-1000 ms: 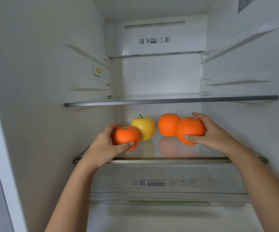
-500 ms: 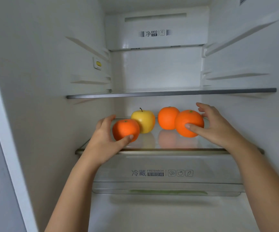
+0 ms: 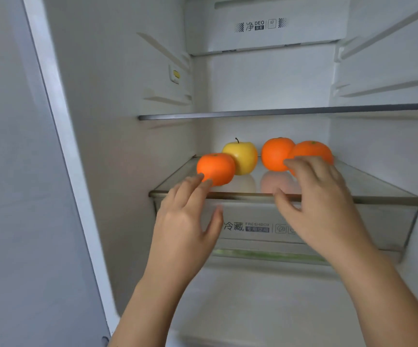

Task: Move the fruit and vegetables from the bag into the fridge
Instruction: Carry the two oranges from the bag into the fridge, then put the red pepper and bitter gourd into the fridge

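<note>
White fridge interior (image 3: 265, 78), door open, with a glass shelf (image 3: 383, 189) across the middle and a clear crisper drawer (image 3: 383, 229) just beneath it. On that shelf, four fruits in a loose row:

- left orange (image 3: 218, 167) at 8 o'clock, nearest the front
- yellow apple (image 3: 244, 156) at 10 o'clock, touching the left orange from behind
- middle orange (image 3: 274, 152) at 12 o'clock
- right orange (image 3: 312, 150) at 2 o'clock, up against the middle one

All set stem-up on their flat bases, side by side rather than stacked, probably to stop any rolling on the smooth glass.

Left hand (image 3: 182, 221) at 7 o'clock of the left orange, fingers nearly straight, thumb spread wide, gripping nothing. Fingertips right at the fruit's lower skin; actual contact hard to tell. Right hand (image 3: 325, 206) at 6 o'clock of the right orange, fingers loose and parted, holding nothing, hiding the fruit's lower part.

Judged as the letting-go stage, with both outer oranges apparently bearing on the glass alone. Open, low hands likely there as a guard against a wobble.

Bag out of view, so no telling how much produce remains. Something green and blurred low in the drawer.
</note>
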### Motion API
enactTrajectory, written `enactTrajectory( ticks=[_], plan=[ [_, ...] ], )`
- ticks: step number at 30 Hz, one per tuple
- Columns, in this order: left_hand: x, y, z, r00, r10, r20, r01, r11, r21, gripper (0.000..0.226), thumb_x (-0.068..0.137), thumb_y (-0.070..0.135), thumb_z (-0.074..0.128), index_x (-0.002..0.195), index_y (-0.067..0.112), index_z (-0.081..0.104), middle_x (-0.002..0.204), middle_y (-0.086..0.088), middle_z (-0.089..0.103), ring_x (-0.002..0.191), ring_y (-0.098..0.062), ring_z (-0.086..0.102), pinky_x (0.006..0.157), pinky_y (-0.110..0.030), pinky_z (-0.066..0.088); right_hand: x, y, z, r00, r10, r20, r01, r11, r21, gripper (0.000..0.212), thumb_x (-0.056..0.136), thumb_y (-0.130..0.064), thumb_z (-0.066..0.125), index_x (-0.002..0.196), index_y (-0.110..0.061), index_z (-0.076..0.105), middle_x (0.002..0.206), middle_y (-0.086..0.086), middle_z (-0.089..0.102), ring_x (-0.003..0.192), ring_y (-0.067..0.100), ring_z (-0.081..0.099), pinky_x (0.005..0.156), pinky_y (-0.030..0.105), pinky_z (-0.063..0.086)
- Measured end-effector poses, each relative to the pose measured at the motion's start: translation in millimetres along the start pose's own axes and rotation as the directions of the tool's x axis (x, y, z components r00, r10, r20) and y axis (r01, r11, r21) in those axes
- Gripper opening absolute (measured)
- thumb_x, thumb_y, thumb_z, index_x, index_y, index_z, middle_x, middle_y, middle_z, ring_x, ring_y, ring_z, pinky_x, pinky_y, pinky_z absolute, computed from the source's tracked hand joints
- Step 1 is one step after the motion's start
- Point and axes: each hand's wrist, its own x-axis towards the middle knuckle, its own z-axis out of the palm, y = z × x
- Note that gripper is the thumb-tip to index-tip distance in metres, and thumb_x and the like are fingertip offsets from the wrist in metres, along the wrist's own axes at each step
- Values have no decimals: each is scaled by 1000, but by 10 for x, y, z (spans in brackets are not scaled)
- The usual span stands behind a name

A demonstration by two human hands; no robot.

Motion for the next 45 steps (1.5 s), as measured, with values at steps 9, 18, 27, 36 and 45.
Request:
enactTrajectory(
  ticks=[9, 18, 27, 36, 45],
  plan=[
    [-758, -64, -700, 997, -7, -75, 20, 986, 164, 36, 86, 25, 49, 112, 5, 62, 116, -9, 62, 110, -27, 54, 91, -42, 46, -516, -877, -13, 967, -204, 153, 169, 962, 215, 42, 80, -30, 44, 108, -4, 62, 112, 14, 61, 104, 35, 56, 85, 53, 45],
    [-1683, 44, -1827, 973, -218, -76, 230, 875, 425, 37, 86, 28, 47, 113, 7, 63, 118, -8, 63, 114, -28, 54, 93, -38, 42, -1149, -1914, -347, 903, -376, 209, 244, 847, 471, 43, 82, -31, 40, 106, -5, 65, 112, 10, 64, 105, 32, 59, 84, 53, 48],
    [-2842, 375, -3210, 894, -382, -236, 440, 644, 626, 38, 85, 27, 48, 114, 7, 62, 116, -8, 64, 115, -25, 51, 93, -39, 43, -1898, -3269, -920, 812, -573, 108, 305, 576, 758, 44, 84, -32, 43, 112, -4, 62, 114, 11, 64, 108, 32, 58, 84, 52, 50],
    [-3810, 888, -4379, 756, -455, -471, 625, 285, 727, 38, 84, 30, 47, 111, 9, 63, 117, -7, 63, 114, -26, 54, 94, -45, 43, -2539, -4522, -1573, 683, -726, -79, 325, 205, 923, 44, 82, -31, 43, 112, -5, 63, 114, 11, 64, 108, 31, 58, 85, 51, 49],
    [-4354, 1220, -5319, 592, -387, -707, 744, -76, 664, 36, 83, 31, 48, 110, 13, 63, 119, -3, 62, 116, -23, 52, 95, -47, 41, -2951, -5809, -2037, 535, -779, -328, 232, -237, 943, 46, 83, -34, 42, 115, -7, 61, 118, 10, 63, 111, 30, 56, 93, 47, 45]
  ],
)
